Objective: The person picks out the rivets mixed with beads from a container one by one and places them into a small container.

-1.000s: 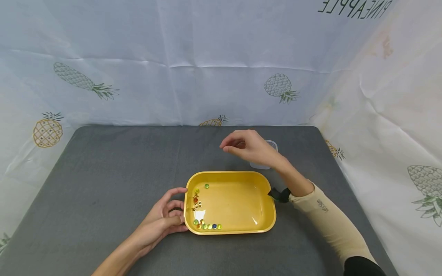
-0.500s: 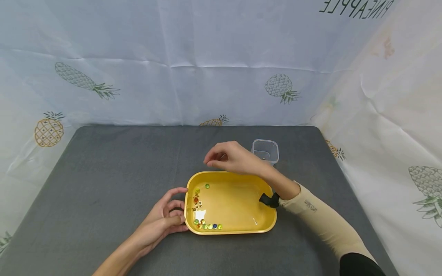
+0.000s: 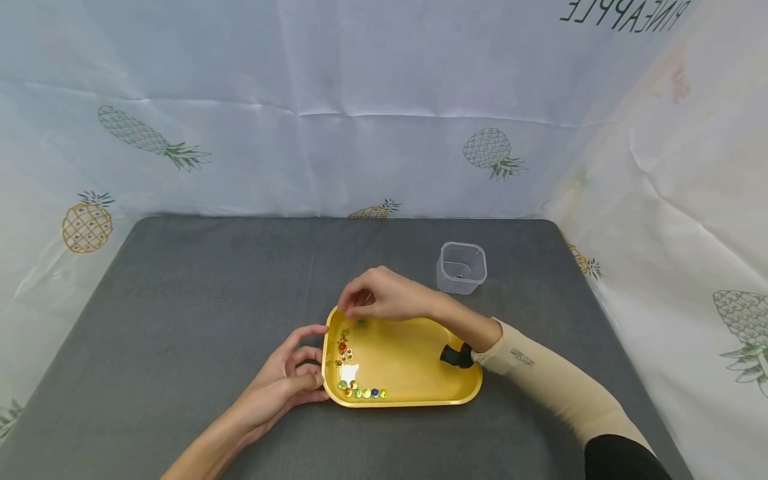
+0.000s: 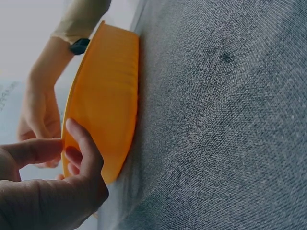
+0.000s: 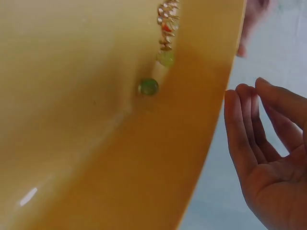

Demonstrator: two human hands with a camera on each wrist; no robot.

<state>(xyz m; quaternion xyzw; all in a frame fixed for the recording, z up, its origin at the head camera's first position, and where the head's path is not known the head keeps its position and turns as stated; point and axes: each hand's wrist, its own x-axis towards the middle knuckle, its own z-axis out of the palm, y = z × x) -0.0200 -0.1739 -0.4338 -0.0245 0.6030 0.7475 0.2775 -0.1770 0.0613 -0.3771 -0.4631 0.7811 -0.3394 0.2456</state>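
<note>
A yellow tray [image 3: 408, 363] lies on the grey table. My left hand [image 3: 288, 383] grips its left rim between thumb and fingers. In the left wrist view the fingertips [image 4: 72, 127] are right at the edge. Over the far left corner reaches my right hand [image 3: 387, 293], fingers loosely bent with nothing visible between them; the right wrist view shows the fingertips beside the rim. A green marble [image 5: 149, 86] sits just below that hand inside the tray. Small gold beads [image 5: 168, 12] line the left side, and several coloured marbles [image 3: 367, 393] lie along the near edge.
A clear plastic box [image 3: 462, 267] stands behind the tray to the right, with something small on its bottom. Pineapple-print cloth [image 3: 384, 120] hangs behind and beside the grey table [image 3: 210, 300].
My right hand has come left and toward me, from in front of the clear box to over the tray's far left corner. The left hand stays on the rim.
</note>
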